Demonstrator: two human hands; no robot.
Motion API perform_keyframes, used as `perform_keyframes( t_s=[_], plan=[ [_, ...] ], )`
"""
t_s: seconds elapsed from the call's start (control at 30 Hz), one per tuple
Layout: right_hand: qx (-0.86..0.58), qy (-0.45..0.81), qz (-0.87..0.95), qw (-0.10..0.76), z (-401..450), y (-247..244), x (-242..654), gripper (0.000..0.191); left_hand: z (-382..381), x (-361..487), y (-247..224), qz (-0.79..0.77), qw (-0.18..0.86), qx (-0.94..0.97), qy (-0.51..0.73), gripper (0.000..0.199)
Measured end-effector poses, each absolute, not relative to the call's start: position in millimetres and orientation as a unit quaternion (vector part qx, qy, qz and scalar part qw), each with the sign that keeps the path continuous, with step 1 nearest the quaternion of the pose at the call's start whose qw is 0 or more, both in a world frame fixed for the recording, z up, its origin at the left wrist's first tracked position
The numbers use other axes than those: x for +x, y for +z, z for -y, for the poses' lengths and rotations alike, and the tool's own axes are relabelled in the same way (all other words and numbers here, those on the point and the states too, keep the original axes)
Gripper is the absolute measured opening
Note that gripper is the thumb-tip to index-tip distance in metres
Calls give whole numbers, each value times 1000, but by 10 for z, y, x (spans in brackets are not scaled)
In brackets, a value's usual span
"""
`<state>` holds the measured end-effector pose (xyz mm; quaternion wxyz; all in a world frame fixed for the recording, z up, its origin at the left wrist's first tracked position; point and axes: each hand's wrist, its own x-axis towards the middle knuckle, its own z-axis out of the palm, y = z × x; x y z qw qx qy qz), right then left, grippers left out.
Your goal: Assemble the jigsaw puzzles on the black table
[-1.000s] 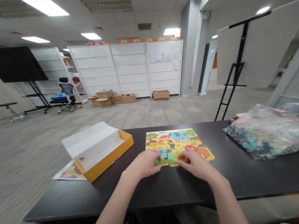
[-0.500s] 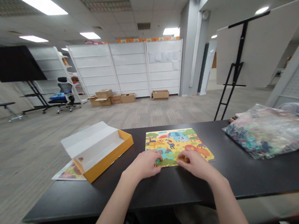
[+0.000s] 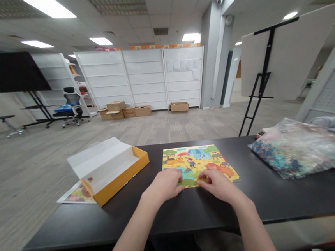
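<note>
A colourful jigsaw puzzle (image 3: 198, 162) with cartoon animals, including a blue elephant and an orange lion, lies flat on the black table (image 3: 192, 211). My left hand (image 3: 168, 183) is closed over its near left corner, covering that part, with the thumb by the near edge. At the middle of the same edge, my right hand (image 3: 215, 182) is closed, thumb and curled fingers against the puzzle. The fingertips' exact hold is partly hidden on both hands. A thin grey strip of board shows at the puzzle's near right corner.
To the left sits an open yellow box (image 3: 122, 180) with a white inside, its lid raised. A printed sheet (image 3: 79, 195) lies partly beneath it. At the right rests a clear plastic bag (image 3: 301, 147) full of small colourful pieces. Beyond the table stands a black easel (image 3: 261, 80).
My left hand has shifted slightly to the right along the near edge of the puzzle. My right hand stays nearly in place. The whole view has moved a little.
</note>
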<state>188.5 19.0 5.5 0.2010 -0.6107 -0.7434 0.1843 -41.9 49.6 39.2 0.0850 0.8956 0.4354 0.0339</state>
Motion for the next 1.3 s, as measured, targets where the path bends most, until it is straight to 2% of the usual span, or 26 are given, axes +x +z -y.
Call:
perform_keyframes(
  t_s=[0.3, 0.63, 0.8, 1.0, 1.17, 1.3],
  plan=[
    [-571, 177, 764, 244, -299, -20, 1627, 25, -483, -447, 368, -444, 87, 890, 45, 14],
    [-567, 165, 776, 219, -393, -45, 1508, 21, -388, -521, 156, -487, 117, 856, 129, 14],
    [-626, 132, 740, 210, -281, -41, 1789, 43, -289, -489, 56, -469, 133, 853, 188, 19],
    [-779, 71, 591, 196, -143, -76, 2425, 52, -294, -454, 160, -602, 102, 782, 122, 40],
    [-744, 73, 628, 215, -117, -114, 2577, 48, -304, -447, 171, -607, 98, 782, 103, 60],
    [-734, 64, 642, 210, -113, -130, 2517, 48, -305, -419, 162, -588, 111, 793, 114, 61]
  ],
)
